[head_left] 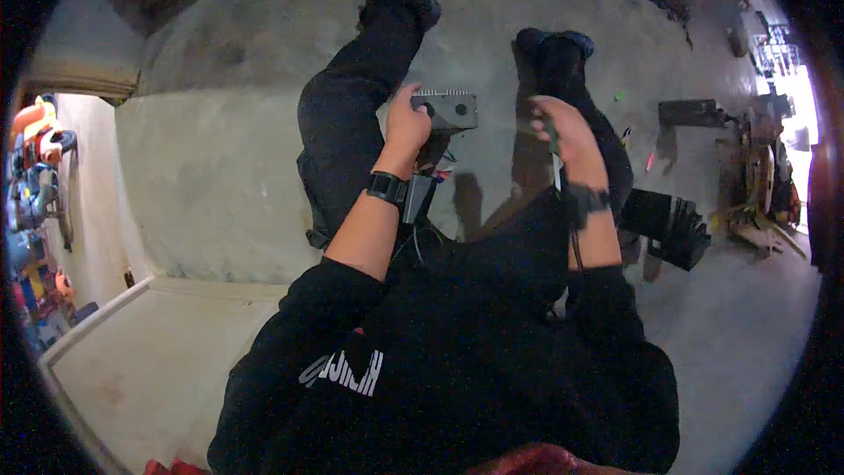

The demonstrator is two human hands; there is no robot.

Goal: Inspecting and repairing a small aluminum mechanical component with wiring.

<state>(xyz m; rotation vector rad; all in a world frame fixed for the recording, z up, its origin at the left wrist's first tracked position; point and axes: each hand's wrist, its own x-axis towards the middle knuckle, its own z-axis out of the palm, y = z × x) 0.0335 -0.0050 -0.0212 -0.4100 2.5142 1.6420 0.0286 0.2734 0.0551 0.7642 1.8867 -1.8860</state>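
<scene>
My left hand [408,127] is closed on the left end of a grey metal housing [455,112], which has a toothed or finned upper edge and dark round holes. Below it, between my legs, sit a grey panel-like part [420,200] and some thin coloured wires [446,172]; my forearm partly hides these. To the right and apart from the housing, my right hand [567,132] is curled around what looks like a screwdriver [553,134], with a dark green handle and a thin bright shaft pointing back toward me. The right hand is slightly blurred.
On the floor to my right lie a black ribbed unit [664,222], another dark box [691,113], a pink-tipped item [651,161] and a small green bit [618,97]. A pale raised slab [158,352] is at lower left. Tools and clutter [40,136] line the far left.
</scene>
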